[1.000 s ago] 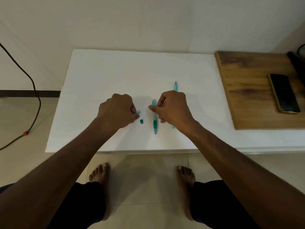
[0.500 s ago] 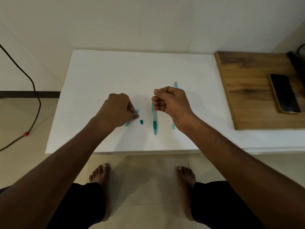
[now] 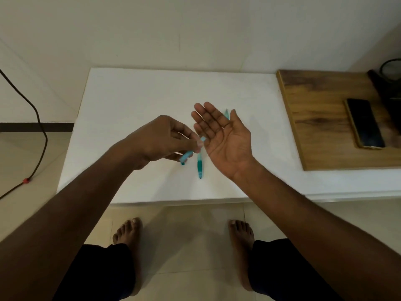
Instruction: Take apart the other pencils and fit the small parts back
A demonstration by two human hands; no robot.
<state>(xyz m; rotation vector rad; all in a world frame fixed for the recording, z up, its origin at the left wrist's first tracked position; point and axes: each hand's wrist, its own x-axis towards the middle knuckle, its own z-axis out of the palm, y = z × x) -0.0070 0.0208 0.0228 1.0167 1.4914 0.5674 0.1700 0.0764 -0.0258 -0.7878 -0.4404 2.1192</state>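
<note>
Two hands work over our white table (image 3: 130,101): left hand (image 3: 160,140) pinches a blue pen piece (image 3: 186,157), right hand (image 3: 223,137) lies empty, palm up; pen barrel (image 3: 199,164) waits unassembled.

A: What is the left hand (image 3: 161,139) doing?

B: Its fingers are curled round a short teal pen piece (image 3: 186,157), pinched at the fingertips, with one end poking out below and a pale tip showing above.

A: And the right hand (image 3: 221,135)?

B: It is palm up, fingers straight, just beside the left hand and holding nothing.

A: What lies beneath them?

B: A teal pen barrel (image 3: 199,165) lies lengthwise on the white table (image 3: 130,101); the tip of a second pen (image 3: 226,112) shows behind the right palm.

A: Anything to the side?

B: A wooden board (image 3: 321,109) with a dark phone (image 3: 364,123) on it, and a black cable (image 3: 36,114) on the floor at left.
</note>
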